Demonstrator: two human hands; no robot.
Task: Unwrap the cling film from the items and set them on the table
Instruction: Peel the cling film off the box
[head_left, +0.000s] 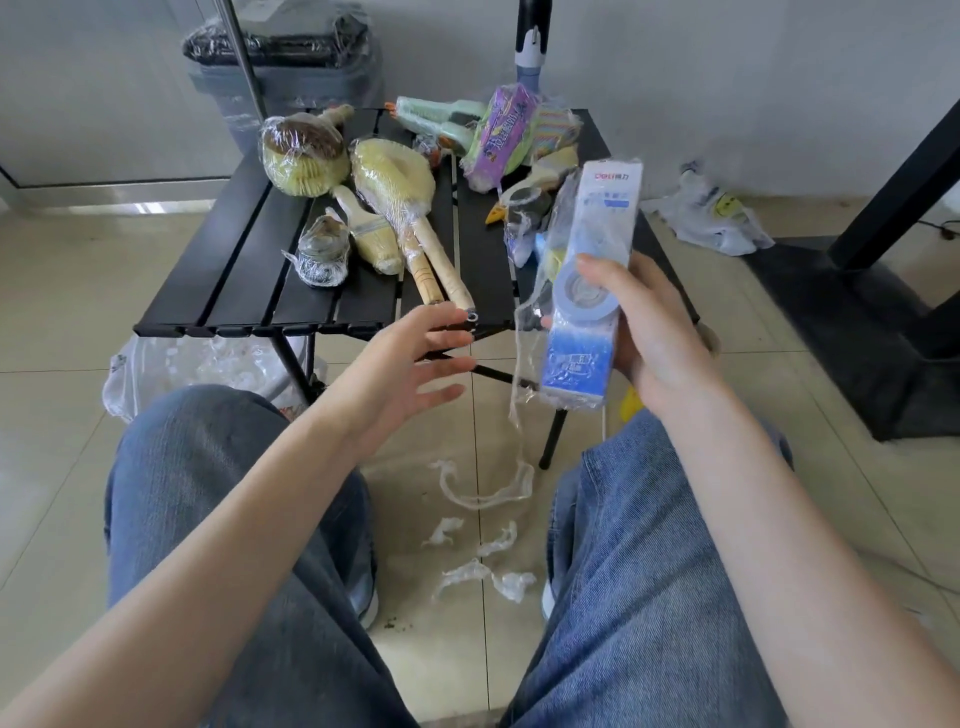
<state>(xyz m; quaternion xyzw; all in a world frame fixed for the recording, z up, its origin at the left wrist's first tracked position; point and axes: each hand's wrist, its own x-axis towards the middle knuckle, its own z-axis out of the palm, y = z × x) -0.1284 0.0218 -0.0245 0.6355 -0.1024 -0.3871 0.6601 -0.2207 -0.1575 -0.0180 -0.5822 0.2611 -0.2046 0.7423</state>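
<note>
Between our knees, torn cling film scraps (480, 545) litter the floor tiles. Our right hand (652, 338) grips the tape pack (589, 280) upright, film still clinging and 1 loose strand (519, 400) trailing down. Our left hand (410, 358) hovers with fingers spread, holding nothing, just off the near edge of the black table (239, 275). Farther back, wrapped brushes (395, 208) crowd the slats
</note>
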